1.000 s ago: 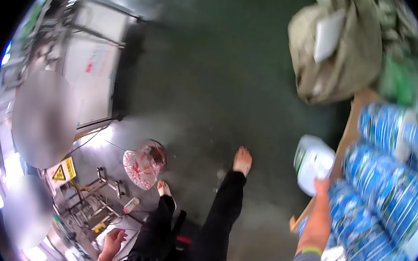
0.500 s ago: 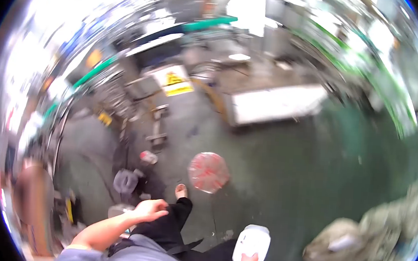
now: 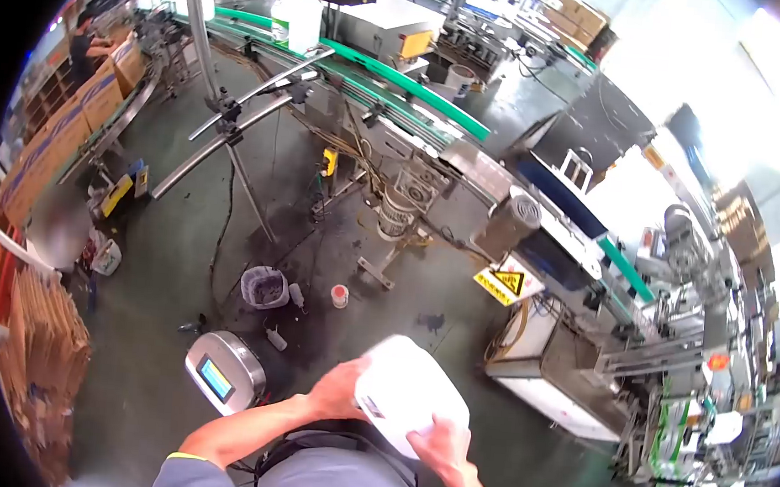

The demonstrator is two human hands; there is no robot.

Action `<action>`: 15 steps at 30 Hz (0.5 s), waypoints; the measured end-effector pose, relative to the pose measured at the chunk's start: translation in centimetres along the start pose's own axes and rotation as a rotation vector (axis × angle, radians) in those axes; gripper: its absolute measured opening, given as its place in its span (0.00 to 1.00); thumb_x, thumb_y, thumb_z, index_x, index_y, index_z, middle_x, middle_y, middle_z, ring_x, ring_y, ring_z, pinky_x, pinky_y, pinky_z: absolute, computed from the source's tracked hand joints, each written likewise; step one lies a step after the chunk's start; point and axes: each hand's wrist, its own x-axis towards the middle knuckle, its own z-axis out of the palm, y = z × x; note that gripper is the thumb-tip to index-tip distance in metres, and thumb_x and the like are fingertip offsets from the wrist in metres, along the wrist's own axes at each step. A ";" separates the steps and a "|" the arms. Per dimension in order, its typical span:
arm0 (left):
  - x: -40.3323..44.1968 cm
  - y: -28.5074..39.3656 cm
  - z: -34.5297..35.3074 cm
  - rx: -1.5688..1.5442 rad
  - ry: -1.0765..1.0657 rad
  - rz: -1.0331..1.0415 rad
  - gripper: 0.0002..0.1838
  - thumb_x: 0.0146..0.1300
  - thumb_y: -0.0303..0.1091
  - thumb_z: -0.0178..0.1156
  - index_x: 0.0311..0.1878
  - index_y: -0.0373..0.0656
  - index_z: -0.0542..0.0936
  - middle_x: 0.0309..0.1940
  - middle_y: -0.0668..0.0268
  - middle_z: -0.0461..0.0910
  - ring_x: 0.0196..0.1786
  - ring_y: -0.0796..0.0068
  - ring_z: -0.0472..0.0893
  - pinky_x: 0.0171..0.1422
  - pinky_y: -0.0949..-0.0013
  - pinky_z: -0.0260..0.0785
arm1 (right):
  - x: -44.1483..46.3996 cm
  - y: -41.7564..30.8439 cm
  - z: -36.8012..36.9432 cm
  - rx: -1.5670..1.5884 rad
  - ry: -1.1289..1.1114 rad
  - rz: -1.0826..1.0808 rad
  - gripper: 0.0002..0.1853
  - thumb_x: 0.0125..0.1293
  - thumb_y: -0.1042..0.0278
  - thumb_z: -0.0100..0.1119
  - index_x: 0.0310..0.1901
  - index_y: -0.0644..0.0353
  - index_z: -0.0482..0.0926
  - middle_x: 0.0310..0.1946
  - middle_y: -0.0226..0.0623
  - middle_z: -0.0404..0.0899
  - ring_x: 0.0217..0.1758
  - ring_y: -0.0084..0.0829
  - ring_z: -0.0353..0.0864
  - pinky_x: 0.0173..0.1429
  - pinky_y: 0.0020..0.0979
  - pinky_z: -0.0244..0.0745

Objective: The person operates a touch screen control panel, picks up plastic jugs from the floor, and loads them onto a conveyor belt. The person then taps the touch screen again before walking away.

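A white plastic jug (image 3: 417, 388) is held in front of my body, tilted, between both hands. My left hand (image 3: 339, 391) grips its left side, the fingers partly hidden behind the jug. On the lower right side my right hand (image 3: 441, 444) is closed on it, thumb toward me. A small dark patch of print shows on the jug's lower left face. To the left of my left forearm stands a rounded metal machine with a lit screen (image 3: 216, 378).
A conveyor with green rails (image 3: 412, 85) crosses ahead, carrying white jugs (image 3: 296, 22). A grey bucket (image 3: 265, 287) and a red-topped container (image 3: 340, 296) sit on the floor. Flattened cartons (image 3: 42, 363) are stacked left. A co-worker (image 3: 84, 50) stands by boxes at far left.
The view has swung left toward the conveyor. The jug, earlier low in my right hand alone, is now raised before me. My left hand, formerly apart from it, has taken hold too.
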 end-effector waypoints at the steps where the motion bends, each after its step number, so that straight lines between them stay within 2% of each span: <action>1: 0.9 0.8 -2.2 -0.029 0.127 -0.019 0.46 0.48 0.47 0.84 0.67 0.35 0.74 0.62 0.47 0.78 0.65 0.45 0.79 0.71 0.55 0.71 | 2.6 -2.6 -2.6 -0.039 0.040 -0.224 0.21 0.52 0.54 0.71 0.36 0.66 0.85 0.32 0.55 0.86 0.38 0.55 0.88 0.47 0.48 0.84; 3: 1.9 1.5 -4.4 -0.018 0.395 -0.143 0.50 0.47 0.42 0.86 0.71 0.35 0.72 0.64 0.48 0.78 0.66 0.49 0.80 0.70 0.60 0.73 | 7.6 -7.0 -7.4 -0.104 -0.035 -0.402 0.19 0.53 0.54 0.69 0.34 0.65 0.82 0.30 0.53 0.86 0.36 0.53 0.88 0.46 0.48 0.83; 4: 2.0 0.4 -4.0 0.035 0.578 -0.190 0.56 0.45 0.40 0.88 0.76 0.34 0.67 0.68 0.49 0.77 0.70 0.56 0.79 0.73 0.63 0.71 | 10.2 -8.9 -9.4 -0.134 -0.006 -0.521 0.18 0.54 0.54 0.69 0.33 0.64 0.81 0.30 0.51 0.86 0.36 0.53 0.88 0.46 0.48 0.83; 5: 3.3 0.8 -5.3 0.097 0.627 -0.228 0.61 0.45 0.40 0.88 0.80 0.33 0.62 0.70 0.49 0.76 0.71 0.61 0.79 0.74 0.63 0.71 | 12.9 -10.6 -11.4 -0.159 0.023 -0.603 0.18 0.54 0.55 0.68 0.33 0.64 0.82 0.29 0.50 0.86 0.36 0.53 0.88 0.45 0.47 0.83; 7: 6.5 -0.1 -6.4 0.168 0.801 -0.193 0.63 0.44 0.37 0.89 0.81 0.33 0.60 0.68 0.49 0.78 0.67 0.62 0.82 0.71 0.64 0.74 | 17.7 -13.7 -15.8 -0.208 0.014 -0.749 0.18 0.55 0.55 0.68 0.34 0.64 0.82 0.31 0.49 0.86 0.36 0.52 0.88 0.44 0.49 0.81; 9: 10.7 0.7 -8.0 0.143 0.899 -0.281 0.63 0.42 0.33 0.89 0.80 0.34 0.61 0.66 0.50 0.80 0.65 0.66 0.83 0.68 0.64 0.76 | 22.3 -16.6 -20.2 -0.338 -0.040 -0.831 0.17 0.56 0.55 0.67 0.34 0.63 0.82 0.32 0.47 0.87 0.37 0.51 0.88 0.44 0.48 0.81; 11: 15.5 0.0 -8.3 0.069 1.013 -0.357 0.63 0.40 0.32 0.90 0.79 0.33 0.61 0.63 0.52 0.82 0.64 0.67 0.83 0.68 0.63 0.76 | 27.0 -17.9 -24.5 -0.352 0.007 -0.956 0.16 0.57 0.55 0.67 0.35 0.63 0.82 0.32 0.46 0.87 0.38 0.51 0.88 0.44 0.48 0.81; 12: 18.2 0.3 -8.8 0.082 1.031 -0.366 0.63 0.40 0.32 0.90 0.79 0.33 0.61 0.63 0.52 0.82 0.64 0.67 0.83 0.68 0.63 0.76 | 29.3 -18.1 -26.6 -0.358 0.046 -1.047 0.16 0.58 0.55 0.67 0.35 0.63 0.82 0.32 0.44 0.87 0.38 0.50 0.88 0.44 0.48 0.81; 15: 27.6 0.7 -10.9 0.211 1.084 -0.352 0.64 0.37 0.33 0.91 0.78 0.33 0.62 0.60 0.55 0.84 0.62 0.68 0.84 0.66 0.63 0.77 | 36.2 -17.9 -33.1 -0.339 0.076 -1.125 0.16 0.58 0.56 0.67 0.36 0.63 0.82 0.33 0.43 0.86 0.38 0.49 0.88 0.43 0.48 0.81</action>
